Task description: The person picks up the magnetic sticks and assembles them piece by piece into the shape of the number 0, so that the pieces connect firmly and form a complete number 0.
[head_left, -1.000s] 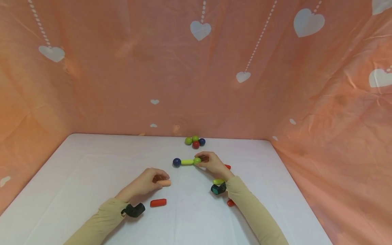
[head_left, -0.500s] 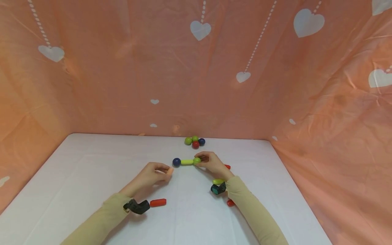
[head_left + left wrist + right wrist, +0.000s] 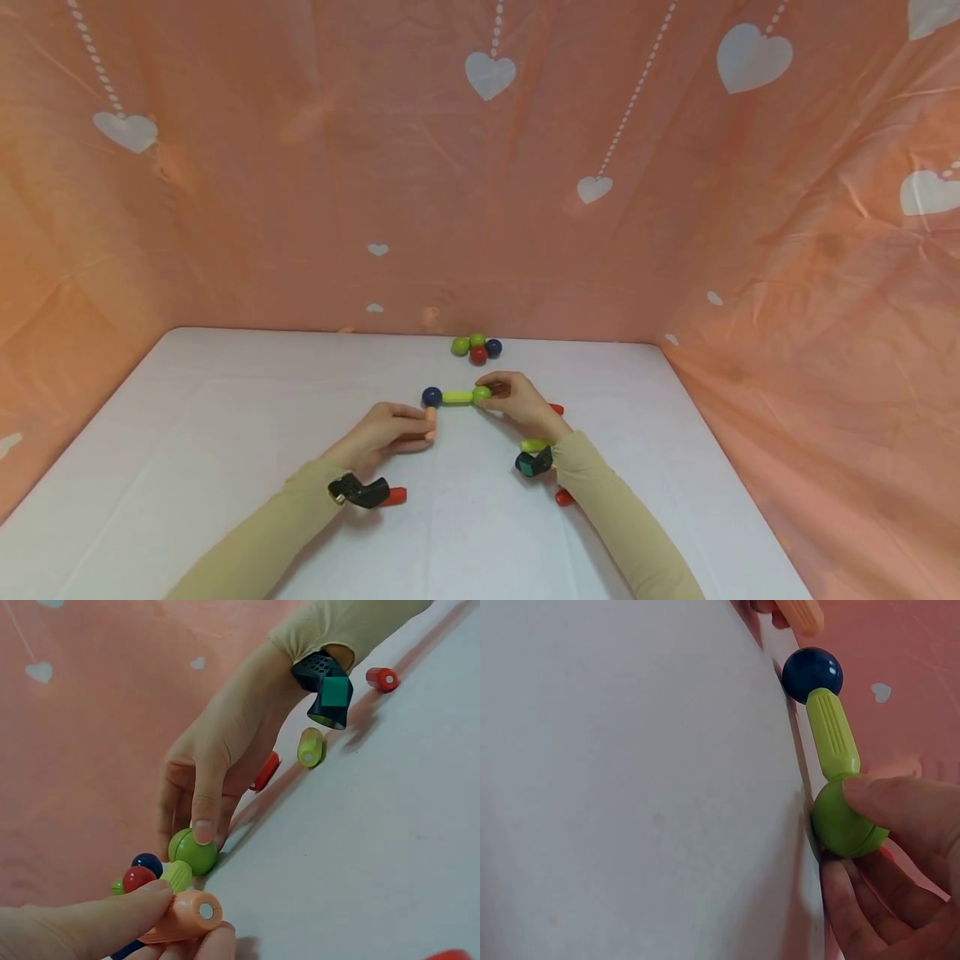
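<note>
My right hand (image 3: 516, 398) pinches a green ball (image 3: 845, 817) between thumb and fingers. A yellow-green ribbed rod (image 3: 832, 735) joins that ball to a dark blue ball (image 3: 812, 675), and the piece lies across the middle of the table. My left hand (image 3: 392, 429) pinches a peach-coloured rod (image 3: 184, 916) with a silvery disc in its end face. In the head view the peach rod points away from me, its far end right at the near side of the blue ball; the right wrist view shows a small gap there.
At the table's back sit a red ball (image 3: 478, 356), a blue ball (image 3: 492, 347) and two green balls (image 3: 460, 346). Red rods (image 3: 382, 679) and a yellow-green rod (image 3: 310, 747) lie around my right forearm. Another red rod (image 3: 394, 497) is partly behind the left wrist camera.
My left hand has moved right and away from me, carrying the peach rod up to the blue ball and turning it from sideways to pointing away. The right hand has stayed in place.
</note>
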A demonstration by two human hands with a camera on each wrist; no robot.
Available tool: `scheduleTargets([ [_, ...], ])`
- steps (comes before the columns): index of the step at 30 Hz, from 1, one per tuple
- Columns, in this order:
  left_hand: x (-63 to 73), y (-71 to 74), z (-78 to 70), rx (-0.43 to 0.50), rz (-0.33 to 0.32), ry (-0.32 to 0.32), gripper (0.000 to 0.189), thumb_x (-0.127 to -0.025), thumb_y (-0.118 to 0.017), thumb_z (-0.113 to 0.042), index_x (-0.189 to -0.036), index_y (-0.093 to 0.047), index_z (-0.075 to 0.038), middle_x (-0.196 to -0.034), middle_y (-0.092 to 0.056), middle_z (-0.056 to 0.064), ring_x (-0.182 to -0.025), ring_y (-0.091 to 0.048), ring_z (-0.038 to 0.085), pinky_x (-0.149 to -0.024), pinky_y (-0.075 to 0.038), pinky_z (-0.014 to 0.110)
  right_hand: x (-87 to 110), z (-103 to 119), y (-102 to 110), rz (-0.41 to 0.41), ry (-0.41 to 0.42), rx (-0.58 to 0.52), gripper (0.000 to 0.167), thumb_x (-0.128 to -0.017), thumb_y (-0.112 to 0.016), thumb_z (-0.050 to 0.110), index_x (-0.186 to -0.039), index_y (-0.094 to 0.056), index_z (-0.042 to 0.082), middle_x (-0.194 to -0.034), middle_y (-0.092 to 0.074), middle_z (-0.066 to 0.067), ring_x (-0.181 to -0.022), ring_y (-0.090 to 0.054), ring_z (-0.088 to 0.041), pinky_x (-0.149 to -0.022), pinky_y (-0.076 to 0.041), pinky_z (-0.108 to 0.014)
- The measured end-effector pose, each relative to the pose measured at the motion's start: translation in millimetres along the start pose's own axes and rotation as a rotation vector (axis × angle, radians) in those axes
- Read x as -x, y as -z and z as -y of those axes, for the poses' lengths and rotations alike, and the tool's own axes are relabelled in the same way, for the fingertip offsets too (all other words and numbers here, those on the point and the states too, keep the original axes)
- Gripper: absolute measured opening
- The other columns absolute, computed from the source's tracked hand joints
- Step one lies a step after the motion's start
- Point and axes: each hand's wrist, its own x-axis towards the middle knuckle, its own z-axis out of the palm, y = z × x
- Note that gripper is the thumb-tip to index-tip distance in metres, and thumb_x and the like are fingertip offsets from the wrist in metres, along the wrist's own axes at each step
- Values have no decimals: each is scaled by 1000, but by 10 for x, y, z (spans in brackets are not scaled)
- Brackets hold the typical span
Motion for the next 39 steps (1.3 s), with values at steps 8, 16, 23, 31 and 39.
scheduleTargets([
  [8,-78,-50,-4,6,-50,15,46,-83,-74,-5,-121,-54,13,-109,-63,21,-89,-68,22,-81,-56,34,6,11,4,4,-2,-8,34,-88,-70,10,-120,-62,5,-112,-62,-3,-98,-59,-19,-88,-51,-30],
  [16,-126,-80,-16,9,-103,13,45,-82,-74,-2,-119,-54,14,-105,-63,22,-83,-69,21,-78,-56,32,12,29,0,4,-13,-45,35,-88,-70,8,-121,-62,3,-114,-62,-8,-99,-58,-21,-88,-51,-32],
  [23,-140,-64,-24,0,-110,23,48,-81,-76,-3,-120,-54,13,-106,-62,21,-82,-69,22,-77,-57,32,15,25,-11,5,-6,-48,37,-88,-69,6,-123,-60,0,-117,-61,-12,-101,-57,-25,-90,-50,-35],
  [31,-118,-28,-12,-7,-77,11,47,-82,-76,-9,-120,-55,12,-107,-63,21,-87,-69,23,-79,-56,33,-48,44,68,30,37,50,37,-86,-72,8,-120,-61,2,-112,-63,-7,-102,-59,-22,-90,-51,-34],
  [39,-105,-20,-13,-19,-70,12,46,-83,-75,-9,-120,-55,11,-107,-64,20,-88,-69,24,-80,-56,33,-251,175,368,-52,163,116,38,-85,-70,1,-121,-57,-8,-118,-60,-24,-108,-58,-37,-94,-49,-42],
])
